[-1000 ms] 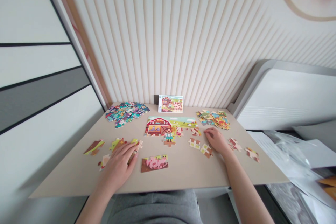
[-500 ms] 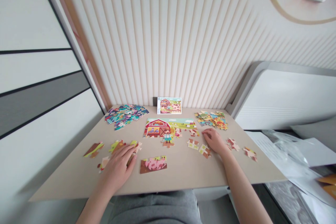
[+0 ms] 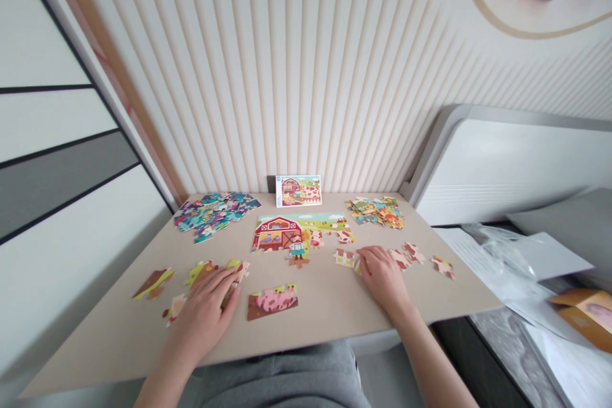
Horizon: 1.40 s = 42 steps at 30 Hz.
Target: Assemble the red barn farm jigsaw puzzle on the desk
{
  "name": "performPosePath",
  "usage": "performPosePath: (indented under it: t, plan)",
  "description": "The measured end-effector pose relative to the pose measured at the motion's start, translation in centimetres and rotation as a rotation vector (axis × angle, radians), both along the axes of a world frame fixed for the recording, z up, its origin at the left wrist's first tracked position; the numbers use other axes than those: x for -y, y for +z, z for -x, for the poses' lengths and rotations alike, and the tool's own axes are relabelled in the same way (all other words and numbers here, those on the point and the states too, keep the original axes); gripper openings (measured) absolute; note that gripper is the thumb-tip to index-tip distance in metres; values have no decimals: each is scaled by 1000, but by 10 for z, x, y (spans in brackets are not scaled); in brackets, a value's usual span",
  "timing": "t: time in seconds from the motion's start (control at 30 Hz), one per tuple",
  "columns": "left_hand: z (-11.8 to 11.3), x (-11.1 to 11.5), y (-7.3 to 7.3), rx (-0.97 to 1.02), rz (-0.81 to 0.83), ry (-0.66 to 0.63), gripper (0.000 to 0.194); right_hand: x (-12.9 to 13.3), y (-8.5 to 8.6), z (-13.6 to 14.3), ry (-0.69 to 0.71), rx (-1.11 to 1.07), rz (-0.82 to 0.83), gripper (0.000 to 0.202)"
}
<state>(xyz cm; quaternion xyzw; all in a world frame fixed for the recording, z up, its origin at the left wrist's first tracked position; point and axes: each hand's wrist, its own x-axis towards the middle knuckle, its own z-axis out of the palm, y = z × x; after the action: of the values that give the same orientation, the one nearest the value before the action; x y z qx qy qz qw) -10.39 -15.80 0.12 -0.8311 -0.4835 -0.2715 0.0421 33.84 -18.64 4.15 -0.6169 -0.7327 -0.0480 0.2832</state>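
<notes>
My left hand (image 3: 206, 306) lies palm down with fingers stretched out, resting on a few joined puzzle pieces (image 3: 197, 269) and partly hiding them. Beside its thumb lies a pink pig section (image 3: 273, 301). My right hand (image 3: 384, 273) rests low over a fence puzzle piece (image 3: 357, 265), its fingers reaching left and covering most of the piece. Another fence piece (image 3: 344, 258) lies just left of those fingertips. Farther back is the partly joined farm puzzle (image 3: 277, 236) with a red barn, and a farmer piece (image 3: 297, 250) at its lower edge.
A picture card (image 3: 299, 191) stands against the ribbed wall. Piles of purple-blue pieces (image 3: 215, 211) and yellow-green pieces (image 3: 377, 211) lie at the back corners. Brown-white pieces (image 3: 400, 259) and a piece (image 3: 443, 266) lie at right; a brown-green section (image 3: 153, 282) at left.
My right hand has moved down and slightly left onto the fence piece, which lay uncovered before. My left hand stays on its pieces. The whole view has shifted a little.
</notes>
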Motion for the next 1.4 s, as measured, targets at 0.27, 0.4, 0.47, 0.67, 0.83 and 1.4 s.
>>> performPosePath:
  t: [0.27, 0.4, 0.47, 0.67, 0.83, 1.4]
  plan:
    - [-2, 0, 1, 32, -51, 2, 43, 15, -26, -69, -455, 62, -75, 32]
    - [-4, 2, 1, 31, -38, 20, 42, 14, -29, -67, -365, 40, -24, 33]
    - [-5, 3, 2, 30, -35, 19, 42, 10, -30, -67, -320, 6, 7, 35]
    - [-6, 5, 5, 23, -11, 26, 39, 6, -34, -78, -315, -42, 69, 42]
    - [-5, 4, 5, 21, -3, 34, 40, 6, -35, -79, -333, -48, 111, 40]
    - [-6, 5, 5, 9, -6, 33, 41, 10, -32, -70, -394, -18, 83, 40]
